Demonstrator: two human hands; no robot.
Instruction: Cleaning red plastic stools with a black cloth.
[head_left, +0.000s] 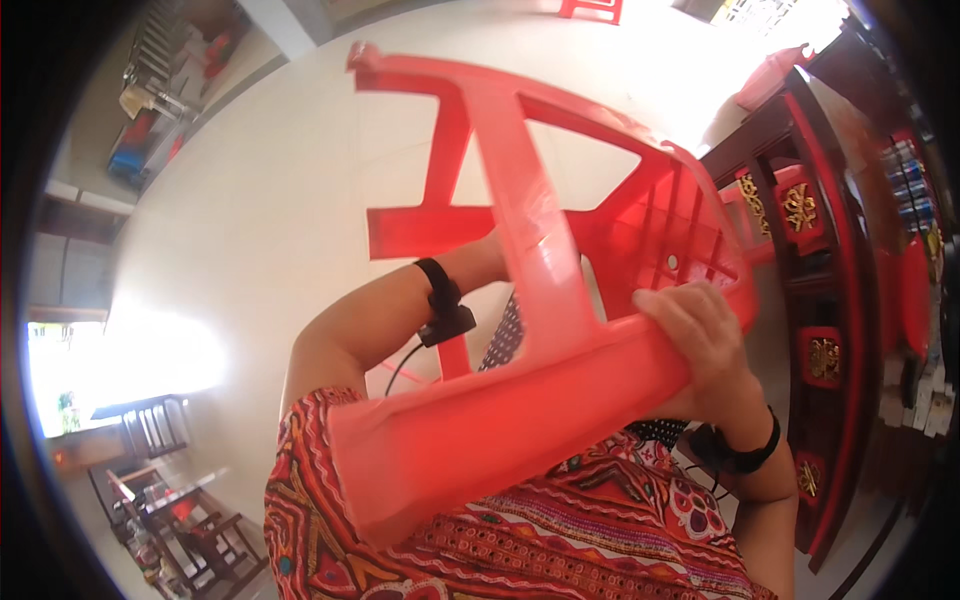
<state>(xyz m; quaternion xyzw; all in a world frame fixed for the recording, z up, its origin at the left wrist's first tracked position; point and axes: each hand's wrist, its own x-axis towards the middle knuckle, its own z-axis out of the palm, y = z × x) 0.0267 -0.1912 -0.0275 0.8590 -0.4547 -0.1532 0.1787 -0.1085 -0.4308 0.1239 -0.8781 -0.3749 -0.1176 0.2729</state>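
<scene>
A red plastic stool is held tilted on its side before my torso. Its ribbed seat underside faces the right, and its legs point left. My right hand grips the stool's edge where a broad leg meets the seat, fingers curled over the rim. My left forearm reaches in between the legs. The left hand itself is hidden behind a leg, so its hold cannot be seen. Both wrists wear black straps with small dark devices and thin cables.
A dark wooden cabinet with red panels and gilt carvings stands close on the right. Another red stool is at the top edge. Dark wooden chairs and a low table are at the lower left. Bright light washes out parts of the pale floor.
</scene>
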